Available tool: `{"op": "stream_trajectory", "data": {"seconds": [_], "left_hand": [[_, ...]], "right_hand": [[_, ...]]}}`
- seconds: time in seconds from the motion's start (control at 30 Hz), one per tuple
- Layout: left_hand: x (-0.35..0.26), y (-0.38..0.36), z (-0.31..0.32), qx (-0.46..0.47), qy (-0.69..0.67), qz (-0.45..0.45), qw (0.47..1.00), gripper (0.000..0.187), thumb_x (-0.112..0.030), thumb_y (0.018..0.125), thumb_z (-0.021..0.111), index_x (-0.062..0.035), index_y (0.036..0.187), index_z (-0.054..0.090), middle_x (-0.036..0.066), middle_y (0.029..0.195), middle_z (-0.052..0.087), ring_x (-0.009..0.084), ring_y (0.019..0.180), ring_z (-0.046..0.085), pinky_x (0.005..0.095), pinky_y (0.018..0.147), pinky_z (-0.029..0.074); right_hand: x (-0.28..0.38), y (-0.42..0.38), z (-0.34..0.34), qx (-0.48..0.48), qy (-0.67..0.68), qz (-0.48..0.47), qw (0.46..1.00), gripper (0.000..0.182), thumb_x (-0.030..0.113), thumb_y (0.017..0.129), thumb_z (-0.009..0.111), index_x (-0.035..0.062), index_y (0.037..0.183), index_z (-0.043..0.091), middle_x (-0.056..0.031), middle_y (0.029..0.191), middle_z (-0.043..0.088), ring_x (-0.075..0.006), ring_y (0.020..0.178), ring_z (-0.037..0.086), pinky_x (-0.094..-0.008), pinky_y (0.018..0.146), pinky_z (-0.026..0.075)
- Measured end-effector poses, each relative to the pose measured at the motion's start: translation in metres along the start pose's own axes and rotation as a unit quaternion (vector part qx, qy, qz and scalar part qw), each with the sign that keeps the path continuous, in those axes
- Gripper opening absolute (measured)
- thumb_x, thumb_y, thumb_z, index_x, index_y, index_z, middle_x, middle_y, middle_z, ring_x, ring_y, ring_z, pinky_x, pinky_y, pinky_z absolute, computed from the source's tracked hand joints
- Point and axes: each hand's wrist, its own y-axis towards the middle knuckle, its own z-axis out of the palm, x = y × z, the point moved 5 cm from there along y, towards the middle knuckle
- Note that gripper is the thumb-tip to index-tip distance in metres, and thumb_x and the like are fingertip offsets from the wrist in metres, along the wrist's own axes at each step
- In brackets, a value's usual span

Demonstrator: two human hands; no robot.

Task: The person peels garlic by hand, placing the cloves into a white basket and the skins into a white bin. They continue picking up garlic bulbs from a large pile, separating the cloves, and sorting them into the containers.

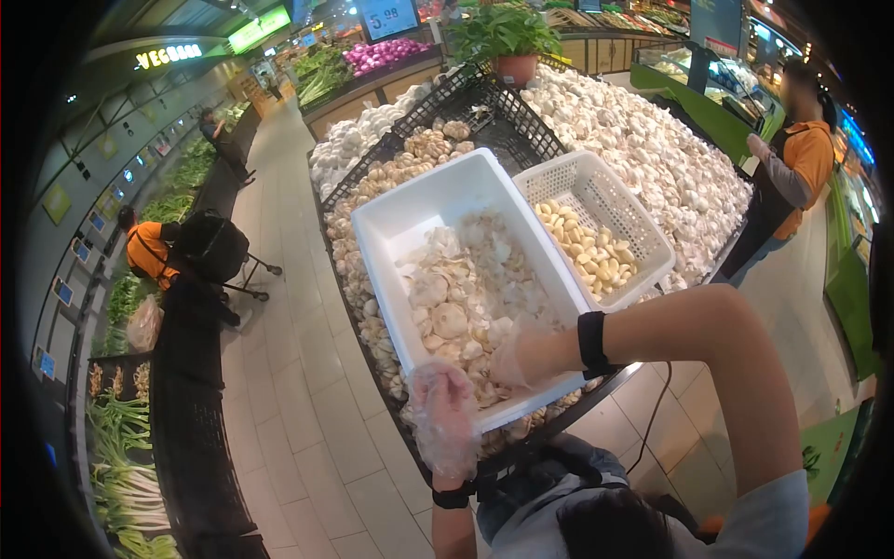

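A white foam box [377, 270] rests on the garlic display and holds garlic skins [498, 261] and several garlic bulbs [449, 320]. My left hand [444, 410], in a clear plastic glove, is at the box's near left rim. Its fingers look curled in, and what they hold, if anything, is hidden. My right hand [523, 359], also gloved, reaches over the near right rim into the skins; its fingertips cannot be made out. Beside the box, a white perforated basket [643, 219] contains peeled garlic cloves [591, 250].
Whole garlic bulbs [633, 130] are heaped around the box. Behind it lie a black crate [521, 140] and a potted plant [515, 65]. One person in orange [805, 168] stands at right, another [149, 252] by a cart at left. A tiled aisle [298, 373] runs along the left.
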Motion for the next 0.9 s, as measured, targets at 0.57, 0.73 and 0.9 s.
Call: {"op": "stream_trajectory", "data": {"seconds": [0.57, 0.73, 0.9], "left_hand": [[0.011, 0.005, 0.021, 0.089, -0.051, -0.132, 0.986, 0.022, -0.016, 0.097, 0.053, -0.0032, 0.115, 0.051, 0.002, 0.089, 0.055, 0.0097, 0.08, 0.049, 0.0233, 0.072, 0.042], [0.025, 0.004, 0.014, 0.177, -0.04, -0.139, 0.974, 0.028, -0.013, 0.095, 0.055, -0.0044, 0.122, 0.052, 0.002, 0.093, 0.059, 0.0091, 0.081, 0.051, 0.0232, 0.07, 0.043], [0.024, 0.005, 0.012, 0.163, -0.014, -0.14, 0.977, 0.026, -0.018, 0.097, 0.054, -0.004, 0.119, 0.054, 0.002, 0.094, 0.062, 0.0064, 0.072, 0.051, 0.0206, 0.065, 0.043]], "right_hand": [[-0.02, -0.066, -0.047, -0.203, 0.277, 0.085, 0.935, 0.028, 0.027, 0.085, 0.052, 0.0056, 0.078, 0.067, -0.017, 0.074, 0.064, -0.0346, 0.069, 0.063, -0.0448, 0.065, 0.049], [0.022, -0.075, -0.048, -0.3, 0.218, 0.147, 0.917, 0.018, 0.024, 0.08, 0.063, 0.0112, 0.09, 0.07, -0.0135, 0.084, 0.065, -0.0302, 0.079, 0.065, -0.0411, 0.07, 0.051], [0.04, -0.067, -0.055, -0.252, 0.216, 0.125, 0.935, 0.018, 0.013, 0.077, 0.063, 0.0114, 0.096, 0.064, -0.008, 0.088, 0.062, -0.0254, 0.089, 0.064, -0.0387, 0.071, 0.053]]}}
